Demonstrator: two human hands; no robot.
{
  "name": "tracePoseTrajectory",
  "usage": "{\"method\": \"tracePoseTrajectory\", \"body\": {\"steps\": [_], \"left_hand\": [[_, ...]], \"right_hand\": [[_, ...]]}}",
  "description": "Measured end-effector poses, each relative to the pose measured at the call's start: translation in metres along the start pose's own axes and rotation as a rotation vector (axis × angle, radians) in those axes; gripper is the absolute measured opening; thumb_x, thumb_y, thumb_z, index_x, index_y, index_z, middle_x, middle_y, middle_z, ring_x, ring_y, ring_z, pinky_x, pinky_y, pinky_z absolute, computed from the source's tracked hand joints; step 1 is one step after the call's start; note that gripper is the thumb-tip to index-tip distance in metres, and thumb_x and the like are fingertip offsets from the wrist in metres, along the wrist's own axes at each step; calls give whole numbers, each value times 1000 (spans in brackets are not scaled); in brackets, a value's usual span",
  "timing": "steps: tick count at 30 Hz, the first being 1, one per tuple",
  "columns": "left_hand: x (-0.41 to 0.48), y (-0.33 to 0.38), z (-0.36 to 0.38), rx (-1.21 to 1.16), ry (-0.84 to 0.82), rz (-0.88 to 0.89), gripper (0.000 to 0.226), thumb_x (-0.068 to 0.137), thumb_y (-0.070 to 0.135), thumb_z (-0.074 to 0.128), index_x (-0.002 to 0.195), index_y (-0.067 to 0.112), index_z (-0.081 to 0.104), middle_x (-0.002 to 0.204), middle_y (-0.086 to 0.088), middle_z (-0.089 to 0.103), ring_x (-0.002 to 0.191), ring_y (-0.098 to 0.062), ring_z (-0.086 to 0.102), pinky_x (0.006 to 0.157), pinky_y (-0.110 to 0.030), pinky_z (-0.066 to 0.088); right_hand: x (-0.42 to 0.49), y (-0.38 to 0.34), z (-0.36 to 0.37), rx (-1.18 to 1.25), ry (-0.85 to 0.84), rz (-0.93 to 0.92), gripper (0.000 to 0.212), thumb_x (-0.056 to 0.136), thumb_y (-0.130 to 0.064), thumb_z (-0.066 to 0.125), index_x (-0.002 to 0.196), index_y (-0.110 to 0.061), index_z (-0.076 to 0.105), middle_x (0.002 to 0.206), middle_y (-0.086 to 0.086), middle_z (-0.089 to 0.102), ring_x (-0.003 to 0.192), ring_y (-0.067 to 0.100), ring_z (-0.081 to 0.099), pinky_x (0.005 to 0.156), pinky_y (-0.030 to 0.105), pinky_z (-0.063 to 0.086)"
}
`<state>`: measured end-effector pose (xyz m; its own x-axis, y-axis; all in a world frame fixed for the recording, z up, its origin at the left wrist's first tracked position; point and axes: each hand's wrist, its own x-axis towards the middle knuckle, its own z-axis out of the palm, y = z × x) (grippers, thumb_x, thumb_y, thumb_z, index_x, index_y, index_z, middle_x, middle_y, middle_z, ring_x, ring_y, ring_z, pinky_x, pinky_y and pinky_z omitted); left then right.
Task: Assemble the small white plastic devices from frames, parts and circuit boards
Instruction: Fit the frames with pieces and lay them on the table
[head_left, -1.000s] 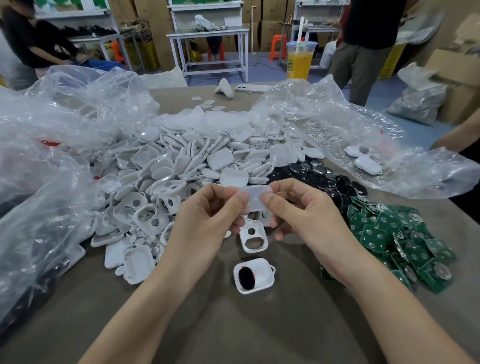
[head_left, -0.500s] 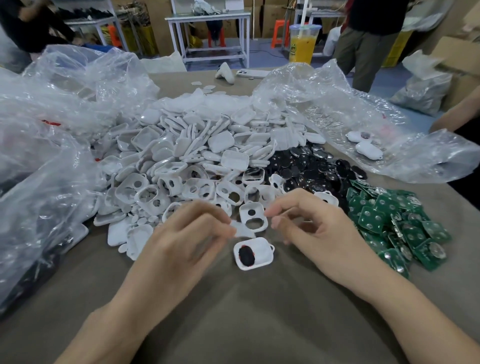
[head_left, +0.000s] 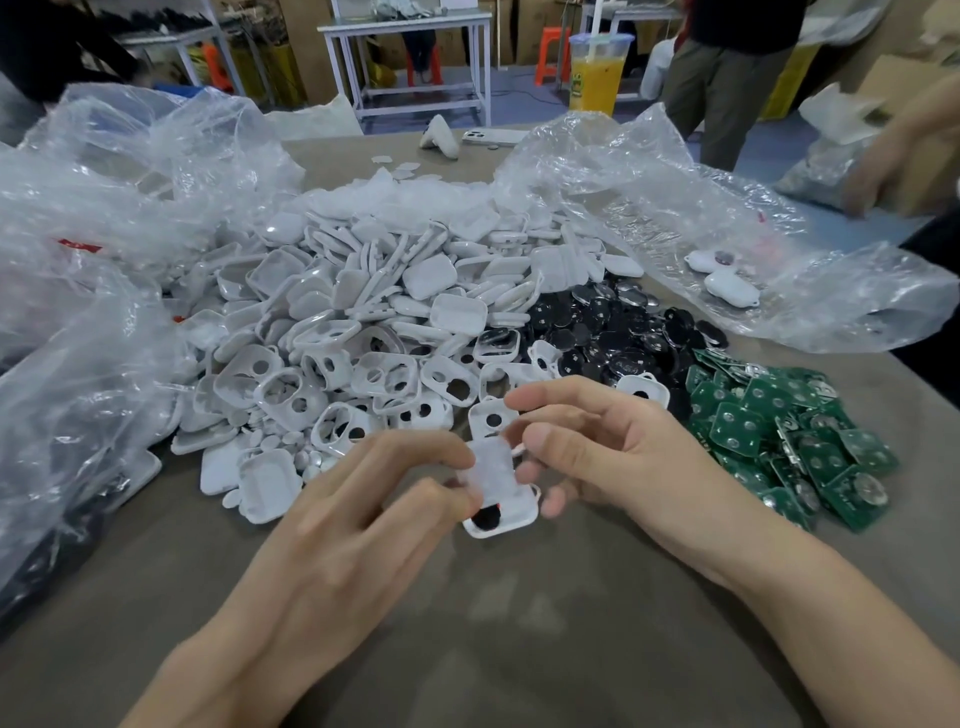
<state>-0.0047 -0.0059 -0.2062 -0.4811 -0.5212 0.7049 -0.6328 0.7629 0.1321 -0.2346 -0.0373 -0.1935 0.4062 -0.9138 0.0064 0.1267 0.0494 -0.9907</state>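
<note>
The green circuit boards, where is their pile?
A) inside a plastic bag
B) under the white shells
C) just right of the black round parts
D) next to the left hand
C: the green circuit boards lie heaped on the bare table, just right of the black round parts and outside the bags.
</note>
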Motion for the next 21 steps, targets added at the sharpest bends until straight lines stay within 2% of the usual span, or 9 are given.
{"method": "tracePoseTrajectory", "body": {"steps": [4, 6, 9, 11, 13, 15, 17, 19, 21], "left_hand": [[0, 1, 2, -62, 79, -82, 19, 92, 7, 67, 93, 22, 56, 117, 4, 56, 97, -4, 60, 79, -17, 47], [3, -2, 4, -121, 190, -219, 18, 93, 11, 66, 89, 25, 56, 109, 8, 60, 101, 2, 60, 84, -11, 45], [5, -15, 3, -283, 337, -481, 29, 93, 12, 73, 91, 37, 58, 100, 16, 65, 96, -8, 67, 84, -17, 50], [1, -18, 1, -407, 367, -623, 24, 91, 19, 72, 92, 40, 60, 95, 16, 69, 89, -4, 68, 83, -15, 52], [-2, -17, 1, -449, 340, -684, 18, 88, 23, 71, 92, 39, 63, 93, 17, 71, 86, 1, 68, 81, -9, 50], [-3, -14, 4, -436, 275, -679, 14, 87, 24, 70, 91, 36, 62, 92, 15, 71, 86, -3, 69, 81, -11, 51], [-2, -11, 6, -404, 181, -595, 17, 88, 20, 69, 90, 34, 60, 95, 12, 68, 90, -11, 69, 83, -16, 52], [-2, -7, 6, -336, 59, -480, 18, 95, 18, 69, 92, 33, 58, 101, 14, 65, 96, -12, 67, 81, -17, 52], [-2, -4, 4, -266, -67, -391, 11, 97, 20, 65, 95, 29, 60, 107, 17, 60, 97, -11, 65, 75, -17, 50]], "right_hand": [[2, 4, -1, -59, 7, 6, 26, 82, -32, 76, 107, -27, 74, 97, -2, 73, 76, 13, 68, 63, 23, 55], [4, 3, -3, -53, 40, -2, 23, 85, -32, 74, 107, -26, 74, 95, -1, 73, 77, 13, 68, 57, 23, 53], [6, 3, -8, -94, 132, -47, 21, 91, -26, 65, 110, -20, 73, 93, 0, 74, 73, 12, 66, 52, 22, 50], [5, 4, -10, -145, 158, -84, 16, 96, -21, 63, 109, -22, 73, 93, -1, 74, 73, 11, 66, 53, 21, 50], [3, 6, -10, -223, 155, -115, 14, 99, -23, 63, 107, -29, 73, 94, -2, 73, 75, 13, 67, 56, 23, 51], [0, 9, -8, -385, 171, -149, 14, 99, -27, 63, 106, -37, 71, 95, -6, 71, 78, 14, 68, 61, 23, 53], [-2, 13, -6, -633, 198, -202, 17, 98, -27, 63, 107, -41, 69, 97, -14, 69, 84, 8, 66, 70, 13, 49], [-4, 14, -3, -867, 187, -270, 19, 98, -24, 62, 109, -38, 68, 100, -18, 68, 94, 1, 62, 78, 7, 43], [-6, 13, -1, -985, 140, -300, 20, 98, -22, 62, 113, -33, 67, 102, -19, 66, 98, -2, 59, 84, 5, 40]]}}
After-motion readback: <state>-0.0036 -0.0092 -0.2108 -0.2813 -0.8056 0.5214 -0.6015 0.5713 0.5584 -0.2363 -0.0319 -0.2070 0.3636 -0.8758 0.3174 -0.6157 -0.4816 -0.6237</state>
